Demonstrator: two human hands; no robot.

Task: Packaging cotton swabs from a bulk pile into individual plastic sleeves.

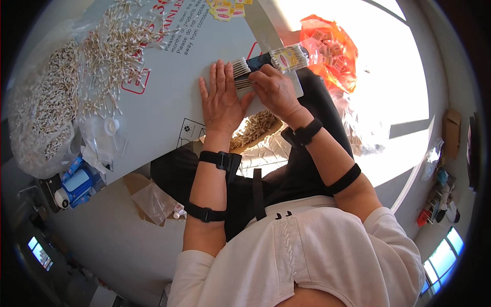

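A flat row of white cotton swabs (239, 67) lies near the table's right edge, crossed by a dark band (260, 62). At its right end is a clear pack with a yellow label (289, 57), swab tips showing through. My left hand (221, 100) rests flat on the table with fingers stretched, its side close to the swabs' left tips. Bent over the row's near side, my right hand (276, 92) has its fingers curled and pinched on cotton swabs. Its palm hides part of the row, so how many it grips cannot be told.
Loose swabs (110, 56) are heaped on the grey printed table (169, 102), beside a clear bag full of swabs (56, 97). Yellow labels (227, 9) lie at the far edge. An orange bag of small packs (330, 51) stands right. A blue package (76, 185) sits at the left corner.
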